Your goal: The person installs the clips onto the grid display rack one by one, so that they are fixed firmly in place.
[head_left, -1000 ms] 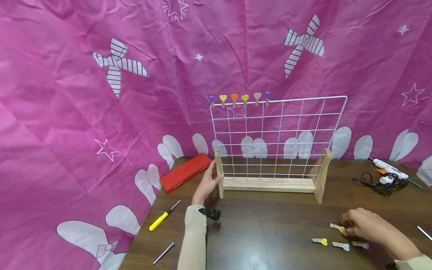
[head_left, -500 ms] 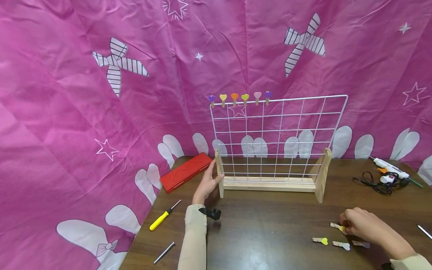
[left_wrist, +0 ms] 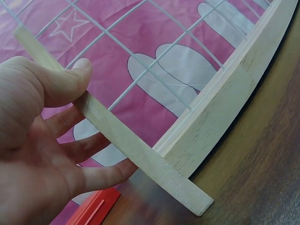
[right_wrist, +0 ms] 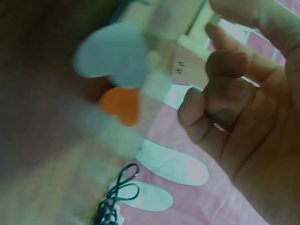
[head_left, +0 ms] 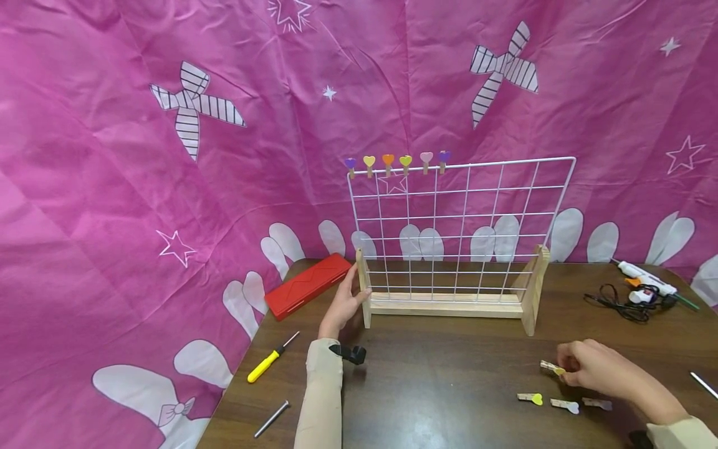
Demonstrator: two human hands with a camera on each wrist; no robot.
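My left hand (head_left: 343, 307) grips the left wooden upright of a white wire grid stand (head_left: 449, 305). In the left wrist view, the thumb lies over that upright (left_wrist: 150, 159) and the fingers are behind it. Several heart-topped mini clothespins (head_left: 388, 163) are clipped along the left half of the grid's top wire. My right hand (head_left: 606, 374) pinches a yellow-heart mini clothespin (head_left: 551, 367) by its heart end. Below it lie a yellow-heart clothespin (head_left: 530, 398), a white-heart one (head_left: 564, 406) and a pale one (head_left: 597, 404). Heart shapes in the right wrist view are blurred.
A red case (head_left: 308, 285), a yellow-handled screwdriver (head_left: 266, 363) and a metal bolt (head_left: 272, 420) lie at the left. At the right rest a glue gun (head_left: 647, 279) with its black cord (head_left: 619, 307) and a white stick (head_left: 703, 385). A pink curtain hangs behind the table.
My right hand has shifted slightly left and back, carrying the yellow-heart clothespin from its spot, now tilted. My left hand stays on the stand.
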